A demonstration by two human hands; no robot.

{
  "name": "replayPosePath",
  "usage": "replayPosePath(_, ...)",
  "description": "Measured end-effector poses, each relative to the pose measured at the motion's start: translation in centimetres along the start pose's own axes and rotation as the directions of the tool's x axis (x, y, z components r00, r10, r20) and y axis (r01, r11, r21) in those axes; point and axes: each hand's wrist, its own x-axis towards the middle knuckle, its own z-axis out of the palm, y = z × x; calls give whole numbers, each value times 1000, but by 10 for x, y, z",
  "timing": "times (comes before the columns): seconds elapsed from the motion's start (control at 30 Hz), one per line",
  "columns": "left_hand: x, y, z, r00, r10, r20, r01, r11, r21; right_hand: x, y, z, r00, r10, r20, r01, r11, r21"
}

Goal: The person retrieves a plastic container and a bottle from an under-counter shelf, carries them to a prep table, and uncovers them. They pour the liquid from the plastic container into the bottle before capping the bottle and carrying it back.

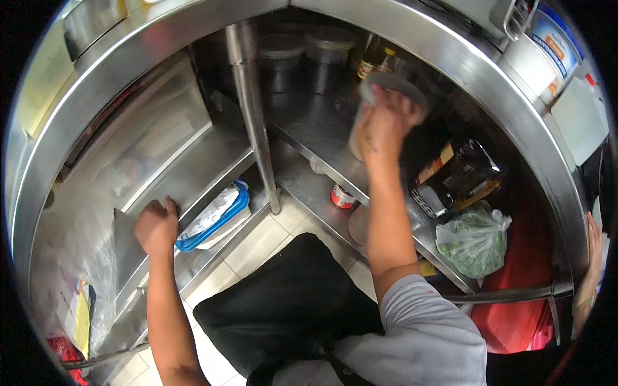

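My right hand [385,125] reaches over the right-hand shelf and grips a round tub with a grey lid [407,90] from above. The hand is blurred, and it hides most of the tub's body. On the left, my left hand [156,226] is closed with the thumb sticking up, by the edge of the left metal shelf [215,148]. Its fingers are curled out of sight, so what they hold, if anything, is hidden. Just below it to the right, a blue-rimmed container [219,215] with white wrapping sits on the lower level.
Dark lidded tubs [327,61] and bottles [386,61] stand at the back. A black pack [460,177] and a bag of greens [476,241] lie on the right. A metal post [250,103] separates the shelves. Another person's hand [589,270] shows at the right edge.
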Motion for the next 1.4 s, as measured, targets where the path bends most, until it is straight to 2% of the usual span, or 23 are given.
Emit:
replayPosePath(0.1,-1,-1,-2,1000,1,3,-1,1000,-7,5,-26,8,999,-37,10,35,985,167)
replayPosePath(0.3,0,-2,6,1000,8,-10,-8,1000,-5,20,-58,45,996,-90,-15,89,922,376)
replayPosePath(0.5,0,-1,3,1000,-7,14,7,1000,-17,32,-73,73,989,-149,-14,141,900,412)
replayPosePath(0.93,0,-2,4,1000,-12,18,12,1000,18,35,-70,90,973,-187,-136,229,856,464)
replayPosePath(1.03,0,-4,5,1000,10,0,-10,1000,20,41,-68,88,979,-200,-28,184,828,530)
replayPosePath(1.13,3,-7,9,999,53,-12,-53,998,23,33,-58,63,992,-15,-129,105,667,737)
replayPosePath(1.2,3,-6,5,999,48,-16,-48,999,17,15,-37,23,986,115,-120,-19,796,605)
replayPosePath(1.23,0,-3,1,999,36,-16,-36,999,9,5,-22,-10,973,142,-184,-30,862,506)
replayPosePath(1.27,-1,0,-1,1000,25,-14,-25,1000,1,-4,-9,-49,951,203,-233,-109,926,363)
replayPosePath(1.3,-2,1,0,1000,26,-17,-26,1000,-4,-16,5,-80,905,277,-324,-206,950,236)
replayPosePath(1.33,-2,1,2,999,23,-22,-24,1000,-7,-28,21,-98,829,312,-464,-222,945,240)
replayPosePath(1.37,-1,0,2,999,19,-27,-19,1000,-7,-42,42,-116,831,282,-479,-248,959,134)
replayPosePath(1.4,-1,-1,2,999,25,-25,-25,1000,-2,-52,56,-126,778,413,-474,-351,911,218)
